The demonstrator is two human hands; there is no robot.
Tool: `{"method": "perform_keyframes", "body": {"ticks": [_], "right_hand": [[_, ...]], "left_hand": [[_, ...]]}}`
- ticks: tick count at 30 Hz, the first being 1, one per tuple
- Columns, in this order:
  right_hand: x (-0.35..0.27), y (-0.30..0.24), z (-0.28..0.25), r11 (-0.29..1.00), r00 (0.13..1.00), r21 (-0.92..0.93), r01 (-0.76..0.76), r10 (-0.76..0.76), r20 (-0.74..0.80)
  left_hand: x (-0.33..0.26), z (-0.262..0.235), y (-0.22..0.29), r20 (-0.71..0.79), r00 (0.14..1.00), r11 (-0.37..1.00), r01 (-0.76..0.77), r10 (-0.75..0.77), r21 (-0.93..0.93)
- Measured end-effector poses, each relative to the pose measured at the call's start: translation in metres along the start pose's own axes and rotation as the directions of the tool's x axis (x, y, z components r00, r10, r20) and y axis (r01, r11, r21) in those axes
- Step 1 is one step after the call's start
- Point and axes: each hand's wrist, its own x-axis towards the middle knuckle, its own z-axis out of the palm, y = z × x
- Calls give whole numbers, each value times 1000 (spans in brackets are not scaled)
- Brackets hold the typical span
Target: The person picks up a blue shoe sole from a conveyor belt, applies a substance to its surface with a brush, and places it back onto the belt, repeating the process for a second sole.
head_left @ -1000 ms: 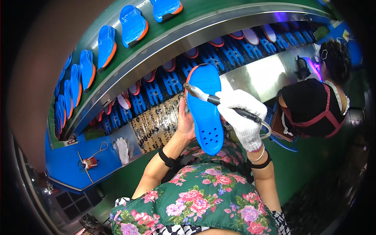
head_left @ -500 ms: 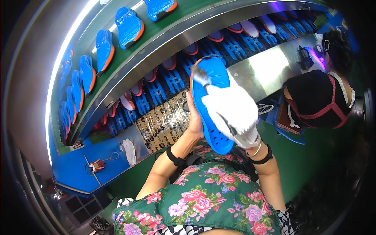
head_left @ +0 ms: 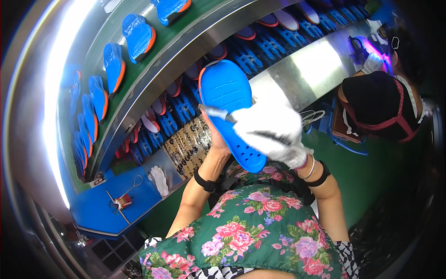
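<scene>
Overhead, the green conveyor belt [head_left: 153,69] curves across the top w/ blue-and-orange soles [head_left: 138,35] lying on it; top edge cuts off some of them. Below it, blue racks [head_left: 260,46] hold more soles, partly hidden by the steel edge of the belt. A co-worker [head_left: 381,104] in a dark top sits at right, only seen from above/behind; a purple light glows by their hands, what they work on is hard to make out. Blue side table [head_left: 100,211] at lower left carries a white glove [head_left: 160,179] and a small red tool w/ wires [head_left: 121,201], too small to identify. Front & centre: blue sole [head_left: 230,100], tilted, held up betw. the chest and the racks. Left hand [head_left: 218,139] grips it from behind, fingers mostly hidden by the sole. Right hand [head_left: 274,132], in a white glove, is closed around a brush [head_left: 213,112]; bristle end rests on the sole's face, its handle mostly covered by the glove.
</scene>
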Motion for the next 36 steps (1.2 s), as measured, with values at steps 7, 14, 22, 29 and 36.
{"method": "perform_keyframes", "body": {"ticks": [7,14,22,29,36], "right_hand": [[-3,18,4,984,983,-64,168,-162,83],[-10,28,-16,997,998,-62,53,-51,36],[-17,29,-16,997,1000,74,10,-11,21],[-45,13,-8,998,990,63,23,-32,139],[-61,21,0,992,996,-82,94,-94,-2]], "left_hand": [[19,-16,-2,-36,989,983,137,-142,-119],[32,-13,3,-68,996,986,47,-59,-159],[44,-6,13,227,970,989,107,-82,-100],[49,-16,4,361,926,942,215,-112,-258],[61,-15,3,382,924,957,79,36,-280]]}}
